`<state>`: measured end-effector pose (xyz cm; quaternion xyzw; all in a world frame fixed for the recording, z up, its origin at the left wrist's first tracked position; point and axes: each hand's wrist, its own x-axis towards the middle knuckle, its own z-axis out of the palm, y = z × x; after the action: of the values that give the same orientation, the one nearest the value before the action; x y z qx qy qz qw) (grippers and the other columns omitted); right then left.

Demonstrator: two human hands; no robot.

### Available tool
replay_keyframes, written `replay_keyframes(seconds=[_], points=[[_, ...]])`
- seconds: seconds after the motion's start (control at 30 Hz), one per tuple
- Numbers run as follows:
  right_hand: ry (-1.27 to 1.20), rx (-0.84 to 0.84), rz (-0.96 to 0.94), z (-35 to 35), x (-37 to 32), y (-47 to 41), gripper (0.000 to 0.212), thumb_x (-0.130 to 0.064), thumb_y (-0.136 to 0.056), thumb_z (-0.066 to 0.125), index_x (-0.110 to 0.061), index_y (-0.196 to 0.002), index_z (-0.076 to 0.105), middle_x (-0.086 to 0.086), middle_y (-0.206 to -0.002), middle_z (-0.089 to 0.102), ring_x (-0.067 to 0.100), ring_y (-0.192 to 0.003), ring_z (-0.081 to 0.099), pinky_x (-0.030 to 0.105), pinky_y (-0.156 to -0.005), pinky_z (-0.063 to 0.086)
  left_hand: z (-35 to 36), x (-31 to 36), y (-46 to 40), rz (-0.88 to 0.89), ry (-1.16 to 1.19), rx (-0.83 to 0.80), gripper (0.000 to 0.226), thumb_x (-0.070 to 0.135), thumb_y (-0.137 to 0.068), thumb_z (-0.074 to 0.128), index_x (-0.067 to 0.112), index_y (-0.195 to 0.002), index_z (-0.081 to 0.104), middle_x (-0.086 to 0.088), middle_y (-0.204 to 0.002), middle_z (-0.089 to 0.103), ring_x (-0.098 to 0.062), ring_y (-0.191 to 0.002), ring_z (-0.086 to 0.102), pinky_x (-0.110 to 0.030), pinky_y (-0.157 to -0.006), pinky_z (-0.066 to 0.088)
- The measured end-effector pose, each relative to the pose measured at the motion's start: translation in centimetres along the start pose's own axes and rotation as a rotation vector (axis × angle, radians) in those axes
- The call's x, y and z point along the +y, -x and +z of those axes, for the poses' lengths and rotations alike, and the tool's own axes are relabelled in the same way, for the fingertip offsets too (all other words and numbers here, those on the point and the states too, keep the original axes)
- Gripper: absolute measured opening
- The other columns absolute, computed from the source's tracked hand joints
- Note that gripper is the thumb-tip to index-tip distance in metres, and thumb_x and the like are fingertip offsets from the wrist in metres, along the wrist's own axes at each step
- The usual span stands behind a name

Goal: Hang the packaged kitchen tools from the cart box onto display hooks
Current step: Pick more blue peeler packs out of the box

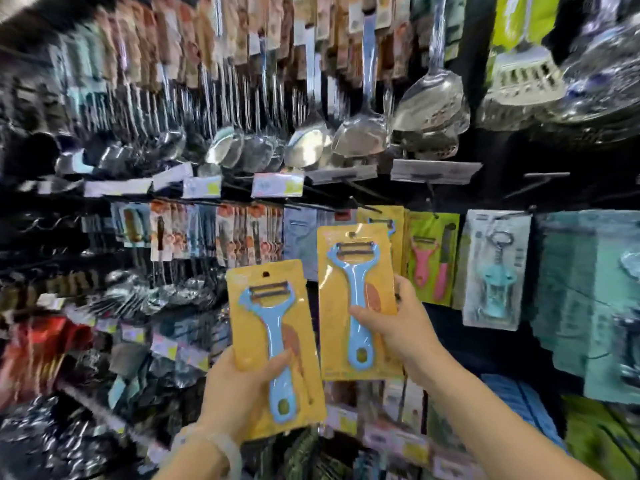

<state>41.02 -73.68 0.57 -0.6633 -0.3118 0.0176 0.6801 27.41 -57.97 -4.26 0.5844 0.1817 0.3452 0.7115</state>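
Two blue peelers on yellow cards, one per hand, both held up mid-frame in front of the display wall. The left hand grips the lower peeler pack from underneath, thumb curled across the front of the card over the handle. The right hand pinches the upper peeler pack at its right edge, thumb on the front, fingers behind. The two cards sit just beside each other, the upper one's hang hole up near the hook row.

Right behind the upper pack there's another yellow peeler card already hanging, so that hook is partly taken. To the right of it hangs a green pack with a pink peeler, then a corkscrew pack, all close edge to edge. Left of the packs is a tight run of orange-topped cards. Black hook arms stick out above with price tags on them. Upper frame is crammed with steel ladles and turners, pretty blurry.
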Motion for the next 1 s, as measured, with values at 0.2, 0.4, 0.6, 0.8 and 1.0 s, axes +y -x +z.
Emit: replay_keyframes(seconds=[0.2,0.4,0.6,0.8,1.0], points=[[0.007,0.121,-0.101,1.2,-0.9,-6.6,0.068,-0.015,-0.073,0.078,-0.021,-0.128,0.039,-0.013,-0.109,0.06,-0.003,-0.095,0.06,0.015,-0.075,0.053,1.3,0.1,-7.7,0.023,0.019,-0.147,0.021,0.0,-0.07,0.076,0.007,-0.088,0.069,-0.014,-0.085,0.075,-0.033,-0.079,0.071,-0.05,-0.077,0.056],[-0.031,0.273,-0.109,2.8,0.7,-9.4,0.051,-0.014,-0.078,0.073,-0.03,-0.119,0.047,-0.008,-0.113,0.063,0.008,-0.107,0.06,0.022,-0.084,0.054,0.9,0.9,-13.7,0.0,0.004,-0.3,0.02,0.002,-0.073,0.074,0.008,-0.089,0.065,-0.005,-0.075,0.075,-0.022,-0.066,0.071,-0.035,-0.059,0.055],[0.095,0.432,-0.059,3.1,2.2,-11.8,0.05,-0.018,-0.082,0.068,-0.021,-0.127,0.047,-0.006,-0.117,0.059,0.013,-0.114,0.056,0.019,-0.08,0.052,0.3,0.8,-17.8,-0.021,-0.031,-0.392,0.024,0.004,-0.069,0.078,0.009,-0.088,0.064,-0.009,-0.081,0.074,-0.027,-0.071,0.069,-0.037,-0.066,0.053],[0.544,0.549,0.146,3.4,0.4,-12.4,0.074,-0.043,-0.089,0.056,-0.019,-0.147,0.018,0.008,-0.144,0.036,0.023,-0.128,0.04,0.034,-0.104,0.036,0.8,-0.3,-19.4,-0.02,-0.057,-0.52,0.033,0.009,-0.065,0.082,0.012,-0.093,0.065,-0.005,-0.082,0.075,-0.024,-0.076,0.071,-0.034,-0.063,0.053],[0.38,0.226,-0.053,6.8,0.4,-7.4,0.068,-0.029,-0.083,0.067,-0.055,-0.126,0.022,-0.015,-0.124,0.054,-0.001,-0.11,0.056,0.018,-0.084,0.05,4.3,-0.9,-18.4,0.079,-0.039,-0.68,0.03,0.003,-0.072,0.075,0.011,-0.097,0.061,-0.008,-0.093,0.074,-0.019,-0.08,0.072,-0.039,-0.074,0.057]])
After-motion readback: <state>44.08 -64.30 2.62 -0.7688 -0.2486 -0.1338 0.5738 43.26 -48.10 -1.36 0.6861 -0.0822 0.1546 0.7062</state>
